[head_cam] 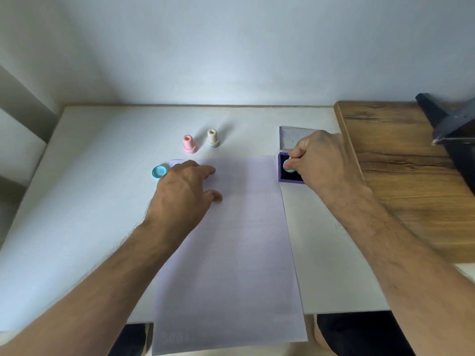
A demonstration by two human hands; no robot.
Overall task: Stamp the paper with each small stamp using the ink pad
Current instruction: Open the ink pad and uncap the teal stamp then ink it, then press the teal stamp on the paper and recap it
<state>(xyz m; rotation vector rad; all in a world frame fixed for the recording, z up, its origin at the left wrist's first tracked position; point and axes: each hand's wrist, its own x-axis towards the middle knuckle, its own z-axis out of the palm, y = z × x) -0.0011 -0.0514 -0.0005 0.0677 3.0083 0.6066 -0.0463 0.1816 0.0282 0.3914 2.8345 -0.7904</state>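
On the open ink pad [289,173], at the right edge of the paper [236,240], I have the teal stamp [288,167] pressed face-down; my right hand [321,160] has its fingers [295,164] closed around the stamp's body, held low, I judge, so the face loads evenly. The pad's lid [293,138] stands tipped back behind it, clear of the hand. My left hand [183,187] lies flat on the paper's upper left corner, fingers spread and holding nothing, presumably to pin the sheet against sliding. The teal cap [160,172] sits just left of that hand, parked off the sheet. The pink stamp [189,144] and cream stamp [212,138] stand upright on the counter [90,188] beyond the paper, near each other, waiting. I can see no marks where the paper is to be stamped, so I take this as the first inking.
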